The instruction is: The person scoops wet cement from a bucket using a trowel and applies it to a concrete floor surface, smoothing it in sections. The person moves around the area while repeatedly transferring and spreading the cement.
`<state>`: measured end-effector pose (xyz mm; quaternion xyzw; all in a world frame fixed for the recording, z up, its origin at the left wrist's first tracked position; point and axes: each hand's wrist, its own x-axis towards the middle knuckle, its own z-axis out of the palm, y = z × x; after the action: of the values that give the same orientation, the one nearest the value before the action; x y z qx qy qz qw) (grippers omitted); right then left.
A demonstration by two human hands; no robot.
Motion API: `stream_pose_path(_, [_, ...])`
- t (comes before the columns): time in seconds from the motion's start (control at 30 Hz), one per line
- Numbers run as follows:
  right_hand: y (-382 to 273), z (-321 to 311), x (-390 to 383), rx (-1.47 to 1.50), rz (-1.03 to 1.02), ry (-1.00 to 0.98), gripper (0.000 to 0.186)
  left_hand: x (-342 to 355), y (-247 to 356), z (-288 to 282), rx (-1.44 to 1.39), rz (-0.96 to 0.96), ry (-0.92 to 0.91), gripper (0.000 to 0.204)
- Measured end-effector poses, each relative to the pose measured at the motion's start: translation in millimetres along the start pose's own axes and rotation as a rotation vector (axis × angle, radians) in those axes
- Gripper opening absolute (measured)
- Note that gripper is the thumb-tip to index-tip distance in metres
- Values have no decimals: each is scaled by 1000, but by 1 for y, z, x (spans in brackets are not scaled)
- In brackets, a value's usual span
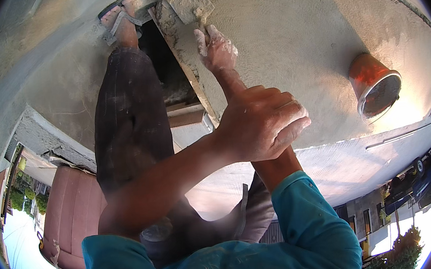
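Nearest the camera, along the lower edge, spreads a teal shirt (229,267), with dark trousers (129,112) beyond it, one leg stretching up the view to a sandal (111,17). Above the shirt, the left hand (269,121) crosses over the right forearm (274,170) and hides its middle. Its fingers are curled and close together, with pale dust on the tips; whether they clasp the forearm I cannot tell. Farther out, the right hand (218,53), smeared with wet mortar, has its thumb and fingers closed about the handle of a mortar-caked trowel (186,1). The rectangular blade lies just beyond the fingertips, near the top of the view, at the corner of a dark opening (162,56) edged by a narrow wooden strip (188,77). To the right spreads a rough grey cement surface (289,37), and well apart from the trowel sits an orange-red bucket (364,74), its wire handle hanging at the mouth and grey inside. Farthest off, at the right rim, are a dark blue vehicle (428,180) and a leafy tree (401,254).
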<state>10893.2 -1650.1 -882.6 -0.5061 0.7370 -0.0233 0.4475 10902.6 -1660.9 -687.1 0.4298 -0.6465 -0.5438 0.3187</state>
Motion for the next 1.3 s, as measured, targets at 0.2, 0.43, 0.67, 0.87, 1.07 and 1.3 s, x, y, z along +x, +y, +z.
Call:
stream_pose_path(0.2, [-6, -13, 16, 3, 79, -17, 44, 0, -4, -2, -18, 13, 48, 6])
stream_pose_path(0.43, [9, -24, 22, 206, 181, 40, 47, 2, -1, 0, -7, 8, 1, 6])
stream_pose_path(0.67, [41, -28, -62, 255, 281, -54, 46, -9, -19, -11, 67, -19, -11, 7])
stream_pose_path(0.87, [167, -95, -206, 718, 349, 205, 46, -19, -36, 40, 46, -471, -49, 18])
stream_pose_path(1.07, [239, -209, -334, 698, 446, 541, 42, 79, -40, 215, -123, -507, -158, 81])
stream_pose_path(1.3, [294, -331, -343, 203, 430, 657, 36, 141, -34, 373, -140, -683, -177, 49])
